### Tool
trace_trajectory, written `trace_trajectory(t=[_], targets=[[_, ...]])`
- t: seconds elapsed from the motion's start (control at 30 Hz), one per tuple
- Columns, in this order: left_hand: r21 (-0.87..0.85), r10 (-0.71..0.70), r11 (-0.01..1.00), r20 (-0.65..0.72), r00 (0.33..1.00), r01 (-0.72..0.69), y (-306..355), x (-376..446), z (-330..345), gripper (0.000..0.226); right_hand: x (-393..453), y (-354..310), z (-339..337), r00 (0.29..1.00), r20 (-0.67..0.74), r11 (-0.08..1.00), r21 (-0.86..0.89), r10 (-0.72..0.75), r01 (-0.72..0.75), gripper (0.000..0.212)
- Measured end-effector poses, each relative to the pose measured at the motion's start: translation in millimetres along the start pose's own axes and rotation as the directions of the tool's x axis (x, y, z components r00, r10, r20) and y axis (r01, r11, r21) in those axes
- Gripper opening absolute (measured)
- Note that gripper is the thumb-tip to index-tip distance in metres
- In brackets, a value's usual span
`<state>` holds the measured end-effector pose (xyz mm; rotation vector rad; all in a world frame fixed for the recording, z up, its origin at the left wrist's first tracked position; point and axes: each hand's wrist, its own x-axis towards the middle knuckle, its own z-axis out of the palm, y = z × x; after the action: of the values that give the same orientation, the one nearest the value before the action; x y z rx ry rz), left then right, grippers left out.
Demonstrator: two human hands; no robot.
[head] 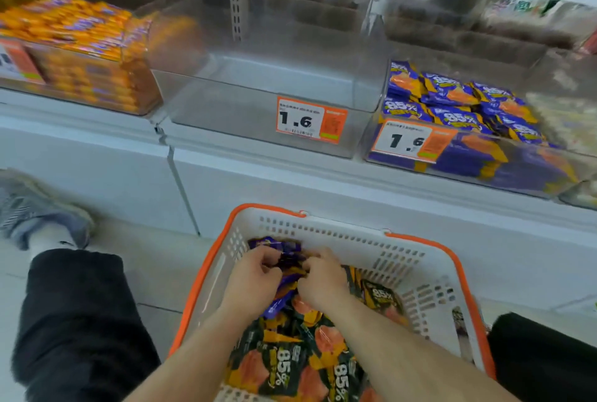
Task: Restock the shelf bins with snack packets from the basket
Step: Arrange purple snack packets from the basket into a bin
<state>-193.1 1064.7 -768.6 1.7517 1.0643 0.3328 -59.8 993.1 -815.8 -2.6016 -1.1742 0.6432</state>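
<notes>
The white plastic basket with an orange rim (pixel 420 241) sits on the floor directly below the empty clear plastic shelf bin (pixel 268 78), so packets need only a short lift. Inside the basket, the left hand (pixel 255 279) and right hand (pixel 323 279) both curl round a bunch of purple snack packets (pixel 284 245), probably gathering several at once; black-and-orange packets (pixel 290 366) lie nearer the person.

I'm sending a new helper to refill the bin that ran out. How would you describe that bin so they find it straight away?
On the white shelf above the orange-rimmed basket, three clear plastic bins stand in a row. The empty bin is the middle one, with an orange price tag reading 1.6 on its front. The left bin holds orange packets and the right bin purple ones; only this one holds nothing.
</notes>
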Motion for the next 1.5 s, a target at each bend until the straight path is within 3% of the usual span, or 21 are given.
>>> trace_trajectory(t=[0.23,0.43,0.5,0.57,0.63,0.67,0.73,0.87,0.93,1.0,1.07,1.2,1.27,1.37,1.5], targets=[[0.043,-0.115,0.993,0.057,0.992,0.113,-19,-5,5,0.021,23,2,17,0.967,0.242,0.994,0.045,0.081,-0.095,0.047],[0.034,-0.155,0.988,0.119,0.981,0.152,-26,-4,14,0.02,31,4,19,0.953,0.27,0.957,0.212,0.137,-0.198,0.077],[-0.031,-0.219,0.974,0.138,0.966,0.225,-31,-4,16,0.019,24,2,19,0.959,0.267,0.99,0.08,0.094,-0.119,0.071],[-0.195,-0.354,0.901,0.185,0.917,0.387,-35,-3,17,0.018,11,2,17,0.956,0.294,0.998,-0.057,0.005,0.013,0.066],[-0.412,-0.502,0.702,0.29,0.814,0.58,-39,-2,22,0.016,-6,1,14,0.948,0.312,0.986,-0.13,-0.063,0.108,0.063],[-0.494,-0.537,0.596,0.341,0.772,0.633,-44,0,26,0.015,-15,2,13,0.943,0.32,0.98,-0.141,-0.088,0.14,0.06],[-0.558,-0.541,0.485,0.414,0.733,0.673,-53,4,37,0.022,-35,1,11,0.926,0.359,0.974,-0.135,-0.121,0.18,0.056],[-0.634,-0.499,0.372,0.48,0.722,0.678,-50,11,57,0.034,-69,-1,-1,0.889,0.438,0.968,-0.133,-0.136,0.214,0.062],[-0.617,-0.526,0.44,0.412,0.744,0.653,-41,14,62,0.026,-83,-2,-12,0.873,0.444,0.947,-0.14,-0.201,0.289,0.055],[-0.571,-0.516,0.58,0.295,0.804,0.582,-34,14,65,0.022,-92,-1,-25,0.869,0.405,0.918,-0.146,-0.284,0.368,0.049],[-0.566,-0.448,0.646,0.261,0.855,0.512,-22,10,62,0.016,-97,3,-39,0.888,0.31,0.913,-0.12,-0.339,0.391,0.041],[-0.569,-0.238,0.766,0.179,0.955,0.298,12,-2,50,0.024,-90,12,-74,0.921,-0.114,0.928,-0.076,-0.373,0.366,0.023],[-0.605,-0.129,0.773,0.142,0.981,0.19,38,-8,43,0.031,-82,13,-90,0.901,-0.263,0.938,-0.083,-0.345,0.335,0.037],[-0.662,-0.003,0.746,0.111,0.994,0.076,80,-15,37,0.038,-77,6,-114,0.882,-0.347,0.946,-0.066,-0.32,0.318,0.06],[-0.641,0.136,0.765,0.051,0.989,-0.072,132,-22,29,0.043,-78,2,-149,0.788,-0.523,0.925,0.001,-0.323,0.38,0.057]])
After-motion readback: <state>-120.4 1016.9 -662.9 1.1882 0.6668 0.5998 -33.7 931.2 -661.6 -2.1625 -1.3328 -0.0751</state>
